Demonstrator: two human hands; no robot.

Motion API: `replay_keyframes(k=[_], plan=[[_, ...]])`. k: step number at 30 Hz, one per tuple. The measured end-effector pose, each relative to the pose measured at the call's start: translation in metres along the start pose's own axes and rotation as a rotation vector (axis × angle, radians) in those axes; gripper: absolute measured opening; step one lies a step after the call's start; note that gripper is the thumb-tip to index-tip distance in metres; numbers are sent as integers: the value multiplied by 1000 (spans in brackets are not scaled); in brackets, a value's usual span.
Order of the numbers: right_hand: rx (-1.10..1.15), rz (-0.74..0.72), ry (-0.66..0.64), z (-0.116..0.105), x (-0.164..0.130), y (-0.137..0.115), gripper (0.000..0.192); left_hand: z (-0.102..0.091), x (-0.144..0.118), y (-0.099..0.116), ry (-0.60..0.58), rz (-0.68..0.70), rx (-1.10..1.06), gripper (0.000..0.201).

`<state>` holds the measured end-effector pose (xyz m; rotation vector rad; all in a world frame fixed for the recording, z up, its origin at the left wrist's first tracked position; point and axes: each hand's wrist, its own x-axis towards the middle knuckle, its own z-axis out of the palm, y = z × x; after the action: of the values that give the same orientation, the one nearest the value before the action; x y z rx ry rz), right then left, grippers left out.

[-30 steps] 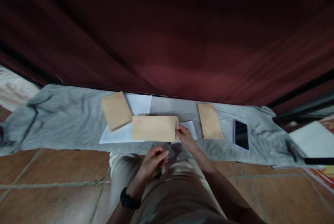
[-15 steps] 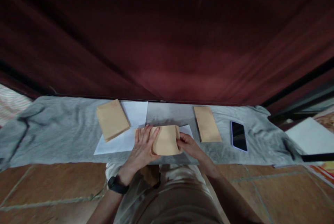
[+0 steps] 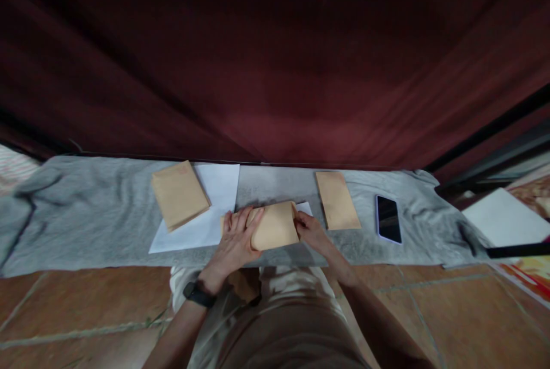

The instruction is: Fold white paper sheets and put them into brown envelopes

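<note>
A brown envelope [image 3: 277,224] lies lengthwise on a grey cloth [image 3: 94,208] in front of me. My left hand [image 3: 235,237], with a black watch on its wrist, presses flat on the envelope's left half. My right hand [image 3: 310,229] pinches the envelope's right end, where the flap is. Under that end a white sheet [image 3: 306,207] peeks out. More white paper [image 3: 201,226] lies to the left, with a stack of brown envelopes [image 3: 179,193] on top of it. One more brown envelope [image 3: 337,199] lies to the right.
A black phone [image 3: 388,219] rests on the cloth right of the envelopes. A dark red curtain [image 3: 275,71] hangs behind the cloth. Orange floor tiles [image 3: 77,311] lie on both sides of my legs. A white board [image 3: 502,217] sits at the far right.
My left hand rose from my lap and came down flat on the envelope's left half. My right hand kept its hold on the right end. The view shifted slightly.
</note>
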<state>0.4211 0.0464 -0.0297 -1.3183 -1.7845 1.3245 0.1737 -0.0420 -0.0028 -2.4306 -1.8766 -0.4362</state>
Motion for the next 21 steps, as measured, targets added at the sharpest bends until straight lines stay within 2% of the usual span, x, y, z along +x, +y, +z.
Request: replay_keyframes(k=[3,6,8,11,14,16,19,21], plan=[[0,-32,129,-7,-2,-6,24,6,3,-3,-8,-10,-29,108],[22,-140,293,-18,-5,-17,27,9,5,-2,6,-12,-39,108],[52,-157,288,-25,-6,-22,26,11,6,0,18,-18,-39,108],[115,-52,126,-31,-8,-25,21,13,6,7,22,-23,-64,109],[246,90,-152,-33,-13,-23,16,15,4,15,1,16,-88,107],[335,132,-307,-34,-15,-21,16,15,4,18,-19,56,-92,104],[343,176,-433,-37,-15,-17,24,17,4,20,-57,117,-98,103],[300,213,-458,-37,-13,-14,35,19,4,19,-87,150,-103,103]])
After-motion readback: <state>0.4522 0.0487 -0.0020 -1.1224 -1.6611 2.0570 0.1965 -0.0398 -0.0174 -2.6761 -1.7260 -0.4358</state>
